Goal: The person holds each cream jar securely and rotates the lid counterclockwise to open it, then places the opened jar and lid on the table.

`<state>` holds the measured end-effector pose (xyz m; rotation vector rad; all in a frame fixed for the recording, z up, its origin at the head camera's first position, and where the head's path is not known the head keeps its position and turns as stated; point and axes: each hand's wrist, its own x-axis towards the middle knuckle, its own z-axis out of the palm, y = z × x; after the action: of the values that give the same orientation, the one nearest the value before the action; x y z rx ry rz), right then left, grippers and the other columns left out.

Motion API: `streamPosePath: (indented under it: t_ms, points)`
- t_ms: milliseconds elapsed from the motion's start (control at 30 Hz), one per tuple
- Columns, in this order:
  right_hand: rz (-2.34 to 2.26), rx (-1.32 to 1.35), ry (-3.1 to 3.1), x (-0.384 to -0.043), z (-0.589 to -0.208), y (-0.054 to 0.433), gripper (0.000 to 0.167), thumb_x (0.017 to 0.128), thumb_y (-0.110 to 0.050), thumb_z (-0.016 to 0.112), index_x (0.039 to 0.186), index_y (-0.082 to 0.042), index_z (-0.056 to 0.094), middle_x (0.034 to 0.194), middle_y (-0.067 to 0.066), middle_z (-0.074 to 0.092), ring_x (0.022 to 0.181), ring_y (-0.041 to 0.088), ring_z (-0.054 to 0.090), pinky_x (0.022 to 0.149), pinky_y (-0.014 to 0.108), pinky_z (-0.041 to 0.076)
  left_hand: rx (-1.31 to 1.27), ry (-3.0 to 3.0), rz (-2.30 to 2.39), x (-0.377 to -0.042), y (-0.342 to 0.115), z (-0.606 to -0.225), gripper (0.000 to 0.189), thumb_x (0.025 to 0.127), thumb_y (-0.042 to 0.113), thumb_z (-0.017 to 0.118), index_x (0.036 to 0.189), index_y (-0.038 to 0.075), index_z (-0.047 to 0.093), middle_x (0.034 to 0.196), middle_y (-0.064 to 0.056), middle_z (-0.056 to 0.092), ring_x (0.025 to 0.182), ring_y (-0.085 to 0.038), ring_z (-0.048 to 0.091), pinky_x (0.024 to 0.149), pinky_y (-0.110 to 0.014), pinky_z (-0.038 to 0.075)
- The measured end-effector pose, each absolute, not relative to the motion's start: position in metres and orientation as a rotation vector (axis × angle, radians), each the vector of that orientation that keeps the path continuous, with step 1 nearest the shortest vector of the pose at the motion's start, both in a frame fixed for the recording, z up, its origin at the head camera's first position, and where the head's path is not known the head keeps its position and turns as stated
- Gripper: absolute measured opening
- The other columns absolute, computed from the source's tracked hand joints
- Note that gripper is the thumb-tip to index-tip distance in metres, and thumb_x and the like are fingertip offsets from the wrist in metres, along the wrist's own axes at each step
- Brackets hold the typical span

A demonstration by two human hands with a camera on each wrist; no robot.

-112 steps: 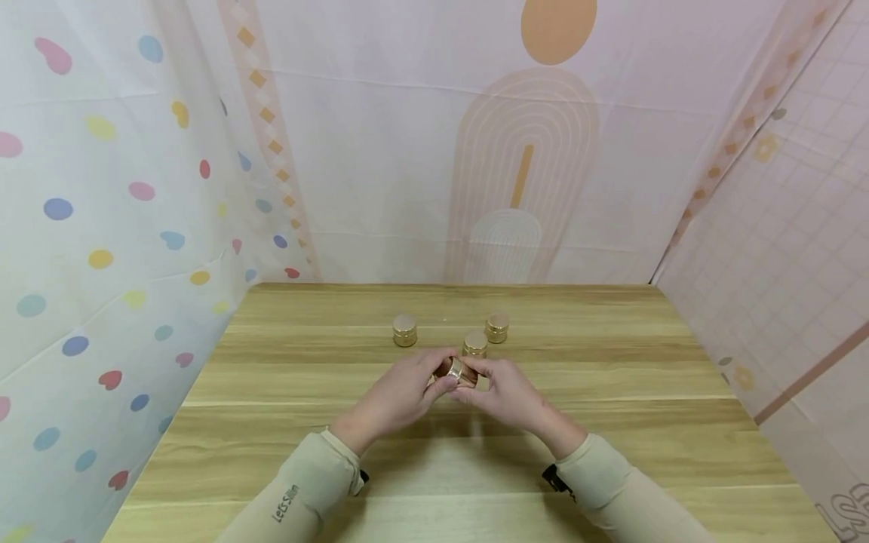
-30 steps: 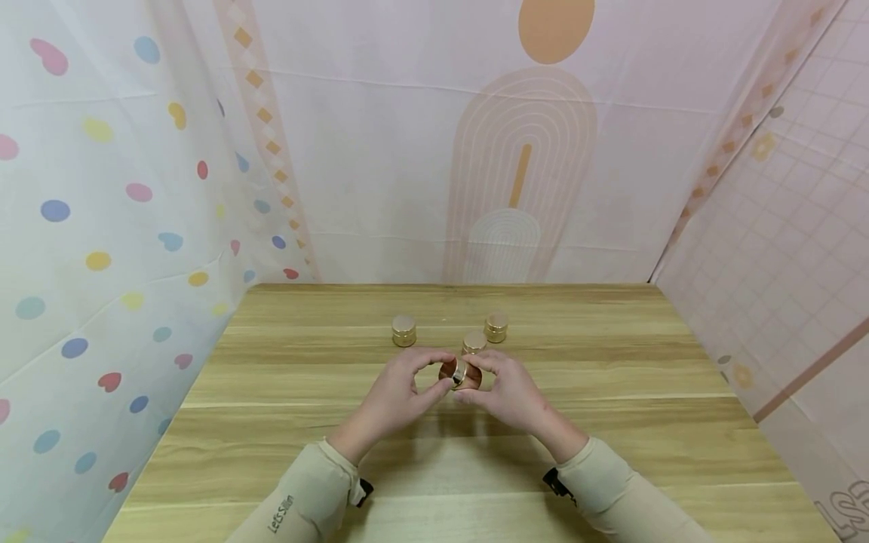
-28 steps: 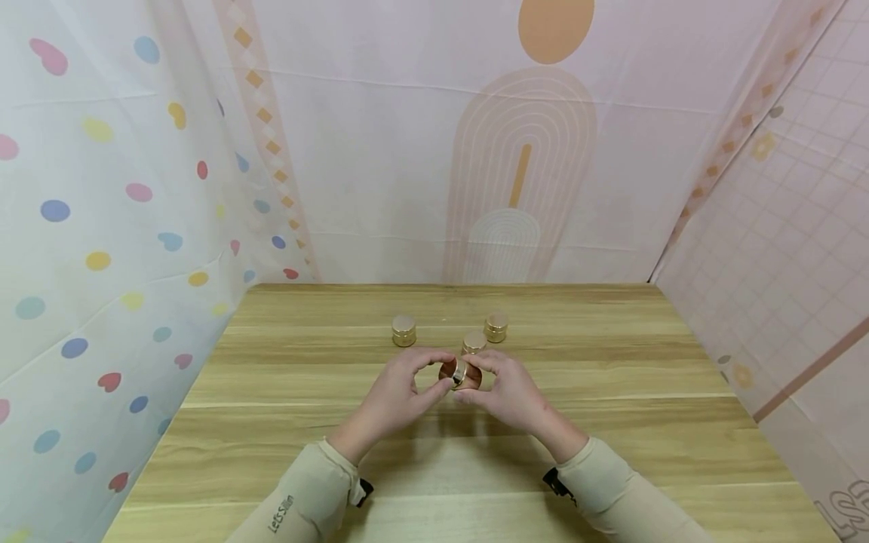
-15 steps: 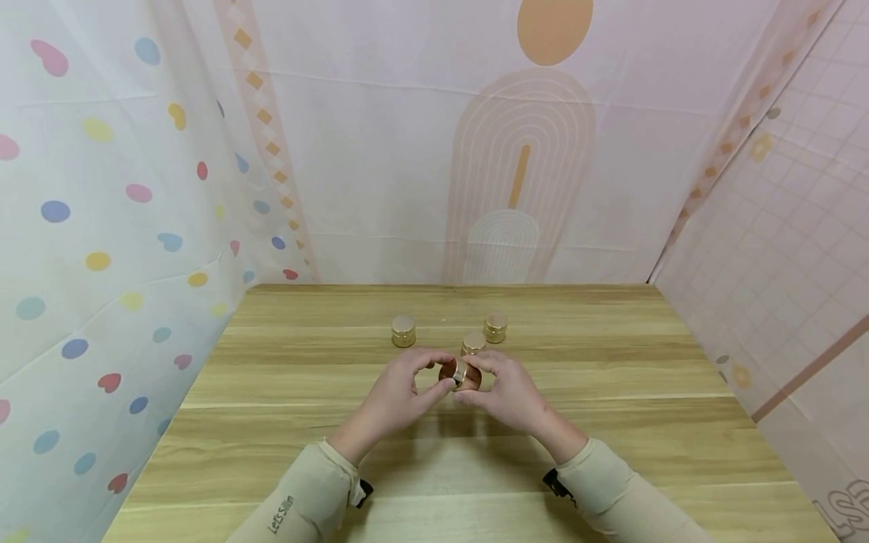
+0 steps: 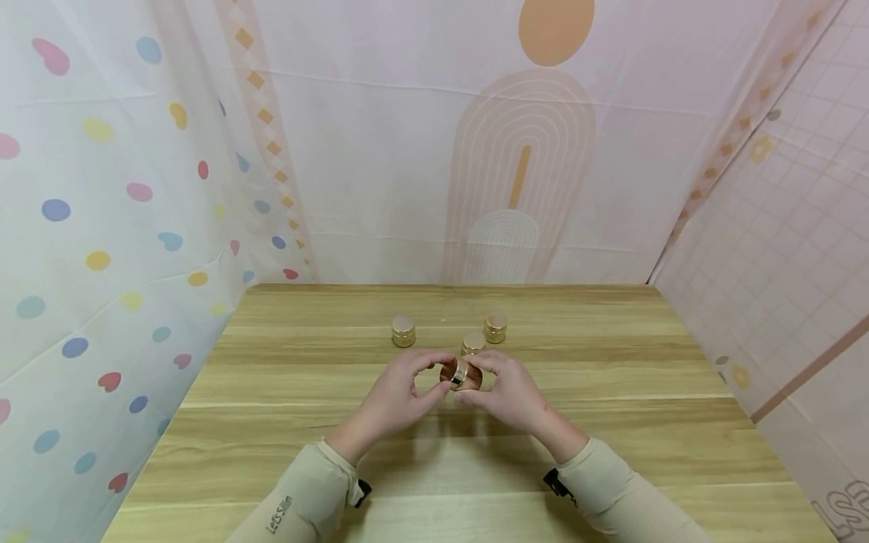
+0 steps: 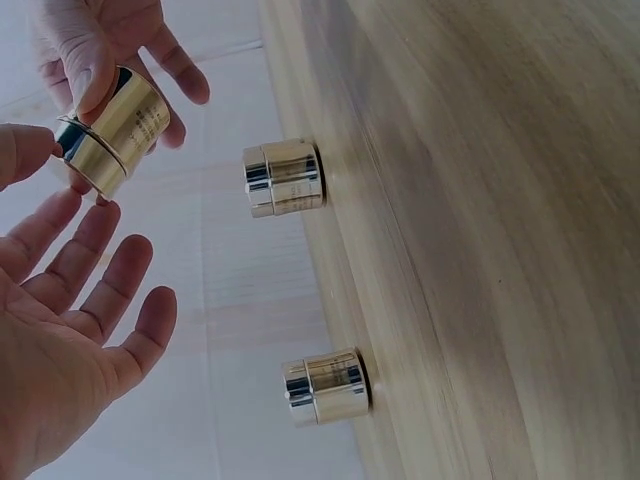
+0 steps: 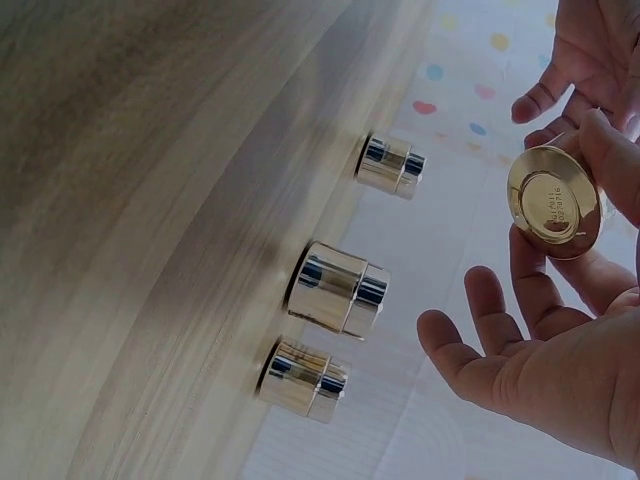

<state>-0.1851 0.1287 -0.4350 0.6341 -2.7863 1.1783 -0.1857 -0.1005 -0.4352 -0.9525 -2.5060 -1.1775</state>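
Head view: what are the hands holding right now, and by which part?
A small gold jar, held on its side above the wooden table. The left hand pinches the lid end; the right hand takes its grip on the body end.

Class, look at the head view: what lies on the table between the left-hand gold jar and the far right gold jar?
In the head view, only bare wooden table lies between the left-hand jar and the far right jar; the third jar stands nearer, below that line.

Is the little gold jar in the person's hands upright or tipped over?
Tipped on its side. The jar lies level between the left hand and right hand, pinched at each end, above the table.
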Motion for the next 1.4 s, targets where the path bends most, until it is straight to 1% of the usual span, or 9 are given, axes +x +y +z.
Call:
streamPosePath:
  t_ms: [233, 333, 500, 633, 733, 933, 1133, 1333, 1400]
  points:
    - [1.188, 0.65, -2.774, -0.1847, -0.4352, 0.1288, 0.062, 0.086, -0.027, 0.091, 0.139, -0.002, 0.07, 0.137, 0.011, 0.072, 0.127, 0.031, 0.068, 0.108, 0.053, 0.057, -0.919, -2.537, -1.188, -0.1862, -0.1005, -0.4354, 0.037, 0.1, 0.021, 0.077, 0.134, 0.01, 0.071, 0.124, -0.001, 0.076, 0.118, -0.021, 0.069, 0.103, -0.045, 0.058]
    - [1.202, 0.655, -2.766, -0.185, -0.4348, 0.1288, 0.061, 0.086, -0.027, 0.092, 0.138, -0.003, 0.071, 0.136, 0.011, 0.073, 0.125, 0.031, 0.069, 0.107, 0.054, 0.057, -0.929, -2.528, -1.188, -0.1867, -0.1007, -0.4357, 0.037, 0.1, 0.022, 0.077, 0.134, 0.01, 0.071, 0.124, -0.001, 0.076, 0.117, -0.021, 0.07, 0.102, -0.045, 0.058]
    - [1.209, 0.657, -2.758, -0.1853, -0.4348, 0.1292, 0.058, 0.085, -0.025, 0.092, 0.136, -0.004, 0.072, 0.134, 0.011, 0.073, 0.123, 0.031, 0.07, 0.105, 0.056, 0.058, -0.948, -2.531, -1.19, -0.1869, -0.1022, -0.4365, 0.04, 0.099, 0.018, 0.076, 0.137, 0.007, 0.069, 0.127, -0.003, 0.076, 0.12, -0.023, 0.069, 0.105, -0.048, 0.058]
    - [1.189, 0.65, -2.768, -0.185, -0.4347, 0.1293, 0.059, 0.085, -0.027, 0.092, 0.136, -0.005, 0.072, 0.134, 0.01, 0.074, 0.125, 0.03, 0.07, 0.107, 0.054, 0.057, -0.929, -2.567, -1.199, -0.1861, -0.1037, -0.4369, 0.042, 0.098, 0.015, 0.075, 0.139, 0.008, 0.068, 0.133, -0.005, 0.074, 0.125, -0.025, 0.068, 0.109, -0.051, 0.056]
    - [1.182, 0.638, -2.771, -0.1844, -0.4345, 0.1293, 0.06, 0.084, -0.028, 0.092, 0.137, -0.005, 0.072, 0.136, 0.01, 0.073, 0.126, 0.029, 0.069, 0.108, 0.052, 0.057, -0.918, -2.586, -1.197, -0.1863, -0.1041, -0.4372, 0.041, 0.098, 0.017, 0.075, 0.138, 0.01, 0.069, 0.133, -0.005, 0.074, 0.125, -0.024, 0.068, 0.11, -0.051, 0.055]
    - [1.171, 0.646, -2.766, -0.1838, -0.4339, 0.1299, 0.061, 0.084, -0.027, 0.092, 0.137, -0.004, 0.072, 0.133, 0.008, 0.074, 0.123, 0.026, 0.07, 0.106, 0.049, 0.057, -0.911, -2.598, -1.2, -0.1876, -0.1046, -0.4377, 0.037, 0.1, 0.022, 0.076, 0.135, 0.013, 0.07, 0.13, -0.002, 0.074, 0.123, -0.021, 0.068, 0.108, -0.047, 0.057]
    - [1.154, 0.682, -2.76, -0.1851, -0.4348, 0.1307, 0.059, 0.085, -0.027, 0.092, 0.137, -0.006, 0.072, 0.13, 0.008, 0.075, 0.119, 0.025, 0.07, 0.103, 0.05, 0.058, -0.926, -2.572, -1.177, -0.1876, -0.1038, -0.4367, 0.044, 0.1, 0.022, 0.075, 0.141, 0.008, 0.066, 0.133, -0.008, 0.073, 0.121, -0.025, 0.069, 0.104, -0.05, 0.059]
    - [1.158, 0.697, -2.741, -0.1851, -0.4368, 0.1307, 0.057, 0.086, -0.026, 0.092, 0.135, -0.004, 0.073, 0.127, 0.009, 0.076, 0.118, 0.027, 0.071, 0.102, 0.053, 0.059, -0.987, -2.545, -1.211, -0.1909, -0.1003, -0.4361, 0.036, 0.102, 0.023, 0.073, 0.137, 0.012, 0.069, 0.122, 0.002, 0.075, 0.119, -0.018, 0.068, 0.105, -0.044, 0.058]
    - [1.167, 0.698, -2.733, -0.1848, -0.4369, 0.1309, 0.057, 0.085, -0.025, 0.092, 0.135, -0.004, 0.073, 0.126, 0.009, 0.076, 0.117, 0.027, 0.071, 0.101, 0.054, 0.059, -0.98, -2.556, -1.22, -0.1914, -0.1002, -0.4368, 0.035, 0.103, 0.024, 0.073, 0.136, 0.013, 0.07, 0.121, 0.004, 0.074, 0.119, -0.017, 0.068, 0.104, -0.043, 0.058]
